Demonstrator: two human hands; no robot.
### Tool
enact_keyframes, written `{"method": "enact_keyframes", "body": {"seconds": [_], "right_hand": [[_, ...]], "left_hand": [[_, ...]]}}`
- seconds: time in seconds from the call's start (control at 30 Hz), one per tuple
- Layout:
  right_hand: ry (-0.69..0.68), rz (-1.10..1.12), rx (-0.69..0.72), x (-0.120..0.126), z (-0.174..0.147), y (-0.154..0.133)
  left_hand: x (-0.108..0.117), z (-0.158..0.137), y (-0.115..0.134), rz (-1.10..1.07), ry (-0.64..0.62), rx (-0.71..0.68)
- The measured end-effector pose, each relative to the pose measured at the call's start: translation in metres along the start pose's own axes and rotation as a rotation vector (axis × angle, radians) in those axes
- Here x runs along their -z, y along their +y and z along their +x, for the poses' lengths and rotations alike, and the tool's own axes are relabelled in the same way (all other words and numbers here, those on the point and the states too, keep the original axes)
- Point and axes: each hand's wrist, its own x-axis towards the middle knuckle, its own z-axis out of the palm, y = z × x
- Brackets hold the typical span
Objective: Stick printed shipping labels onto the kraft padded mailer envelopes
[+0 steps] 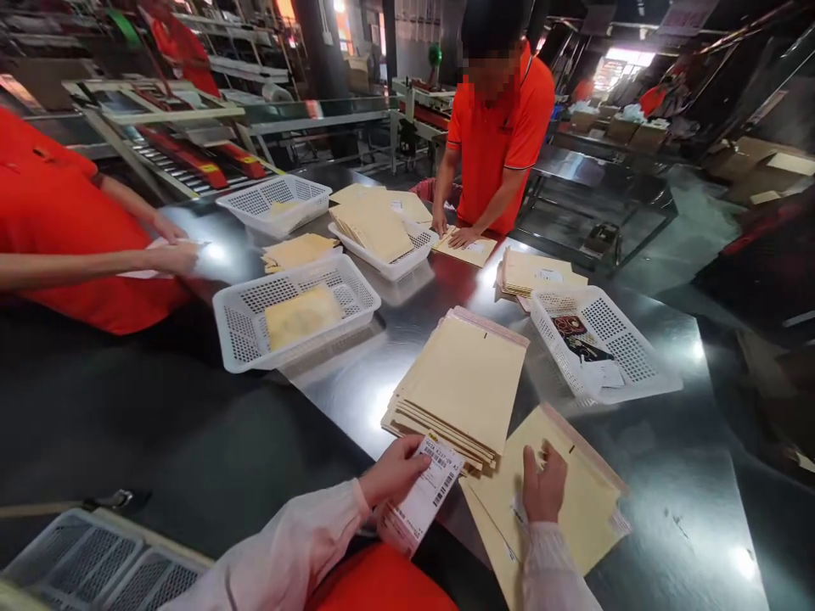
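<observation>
At lower centre we are pinching a barcode label [421, 495] in our left hand [393, 469], right hand [543, 484] pressing flat one padded envelope [573, 501], envelope stack [462, 386] waiting beside.

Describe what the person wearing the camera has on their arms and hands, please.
Both arms are covered by loose, pale pink, thin fabric sleeves that bunch in soft wrinkles and end at the wrists. The left hand and right hand are bare: no gloves, and no rings or watch that I can make out. Between the sleeves, an orange-red garment shows at the bottom edge, apparently the person's top.
</observation>
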Motion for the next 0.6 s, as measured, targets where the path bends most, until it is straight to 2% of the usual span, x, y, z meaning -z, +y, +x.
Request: {"method": "enact_keyframes", "body": {"seconds": [0.07,0.13,0.17,0.2,0.3,0.4,0.47,0.53,0.6], "right_hand": [[-0.363,0.345,-0.017,0.000,-0.012,-0.038],[-0.672,0.459,-0.020,-0.002,-0.027,-0.070],[-0.738,0.440,-0.007,-0.005,-0.033,-0.081],[-0.749,0.396,0.012,-0.007,-0.038,-0.090],[-0.662,0.277,0.050,-0.014,-0.038,-0.101],[-0.592,0.205,0.108,-0.029,-0.011,-0.103],[-0.460,0.118,0.202,-0.045,0.020,-0.106],[-0.286,0.001,0.275,-0.063,0.056,-0.112],[-0.176,-0.096,0.283,-0.077,0.088,-0.117]], "left_hand": [[-0.011,0.002,0.000,-0.016,-0.005,-0.011],[-0.020,0.004,-0.002,-0.007,0.010,-0.027],[-0.024,0.006,-0.004,0.016,0.045,-0.041],[-0.027,0.007,-0.006,0.047,0.100,-0.056],[-0.033,0.014,-0.009,0.098,0.281,-0.074],[-0.034,0.028,-0.009,0.022,0.370,-0.042],[-0.029,0.038,-0.010,-0.082,0.317,-0.018],[-0.021,0.044,-0.017,-0.183,0.177,0.009],[-0.008,0.039,-0.033,-0.233,0.075,0.029]]}}
